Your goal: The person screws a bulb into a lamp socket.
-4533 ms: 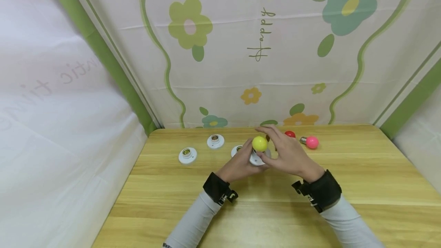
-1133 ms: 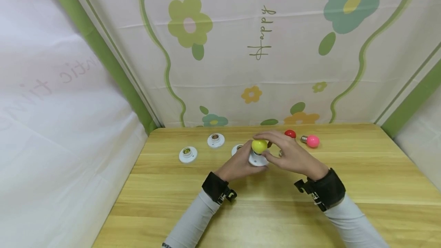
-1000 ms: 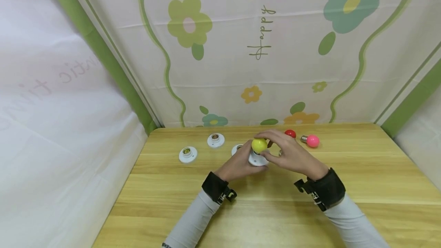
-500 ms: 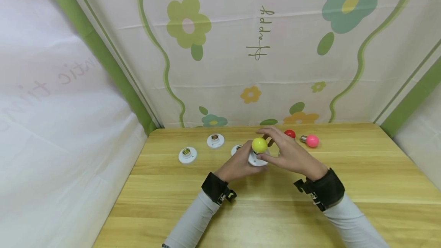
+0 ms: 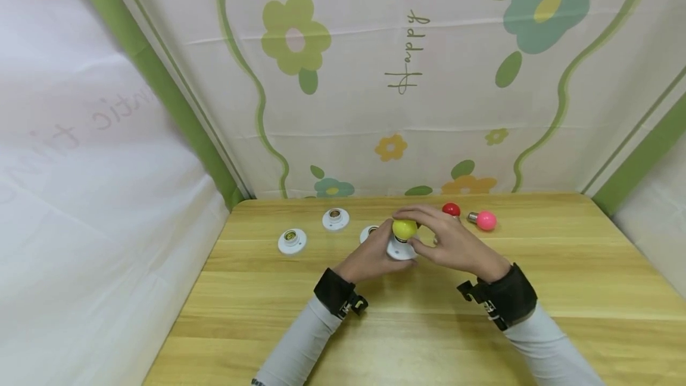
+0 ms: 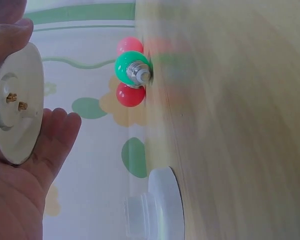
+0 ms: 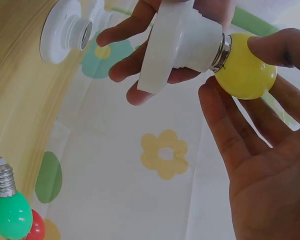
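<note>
Yellow and round, a bulb (image 5: 404,229) is pinched by the right hand (image 5: 458,244) in the head view, above a white socket (image 5: 401,250) gripped by the left hand (image 5: 370,258). In the left wrist view, the socket is held clear of the table (image 6: 240,125), and a green bulb (image 6: 126,67) is seen between a pink bulb (image 6: 130,45) and a red bulb (image 6: 130,95). In the right wrist view, metal thread is exposed at the socket's mouth; the left fingers' hold seems partly hidden.

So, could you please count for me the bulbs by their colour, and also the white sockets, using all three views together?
Yellow bulb: 1
Red bulb: 1
Pink bulb: 1
Green bulb: 1
White sockets: 4, one held by the left hand
Total: 8
</note>
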A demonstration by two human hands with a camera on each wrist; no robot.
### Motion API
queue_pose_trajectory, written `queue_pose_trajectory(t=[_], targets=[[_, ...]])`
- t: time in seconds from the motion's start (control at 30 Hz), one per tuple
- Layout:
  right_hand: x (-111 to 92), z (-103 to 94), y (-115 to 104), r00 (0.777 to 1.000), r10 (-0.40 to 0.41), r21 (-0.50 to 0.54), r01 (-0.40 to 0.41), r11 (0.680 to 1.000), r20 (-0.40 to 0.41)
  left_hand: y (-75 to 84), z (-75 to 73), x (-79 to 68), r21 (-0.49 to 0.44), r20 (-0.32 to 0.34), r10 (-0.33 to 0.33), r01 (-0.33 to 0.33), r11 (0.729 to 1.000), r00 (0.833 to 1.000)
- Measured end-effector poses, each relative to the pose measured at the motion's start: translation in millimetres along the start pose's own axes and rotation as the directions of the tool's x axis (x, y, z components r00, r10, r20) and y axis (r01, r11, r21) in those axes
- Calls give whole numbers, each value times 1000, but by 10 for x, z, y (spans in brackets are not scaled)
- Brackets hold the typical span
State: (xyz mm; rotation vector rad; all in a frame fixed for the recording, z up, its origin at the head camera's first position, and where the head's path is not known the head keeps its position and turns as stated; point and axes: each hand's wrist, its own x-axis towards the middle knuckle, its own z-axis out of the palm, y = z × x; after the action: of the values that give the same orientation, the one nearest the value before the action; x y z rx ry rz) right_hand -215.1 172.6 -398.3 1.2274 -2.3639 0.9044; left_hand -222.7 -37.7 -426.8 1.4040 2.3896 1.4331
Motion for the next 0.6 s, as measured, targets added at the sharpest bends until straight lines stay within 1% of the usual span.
queue_pose_trajectory(t=[0.07, 0.1, 0.3, 0.47, 0.6], targets=[[5, 8, 4, 1000, -5, -5, 5, 1000, -11, -5, -2, -5, 7, 3, 0, 0, 1000, 1000], [7, 11, 6, 1000, -7, -8, 6, 1000, -17, -37, 10, -6, 9, 1, -1, 1, 1000, 1000], [9, 17, 0, 999, 16, -26, -17, 1000, -34, -292, 104, -5, 36, -10, -30, 30, 999, 1000], [21, 32, 1, 998, 48, -43, -50, 998, -43, -342, 106, -12, 54, -3, -41, 41, 998, 999], [9, 31, 2, 997, 78, -50, -79, 996, -30, -346, 103, -20, 67, -11, -42, 43, 997, 999]])
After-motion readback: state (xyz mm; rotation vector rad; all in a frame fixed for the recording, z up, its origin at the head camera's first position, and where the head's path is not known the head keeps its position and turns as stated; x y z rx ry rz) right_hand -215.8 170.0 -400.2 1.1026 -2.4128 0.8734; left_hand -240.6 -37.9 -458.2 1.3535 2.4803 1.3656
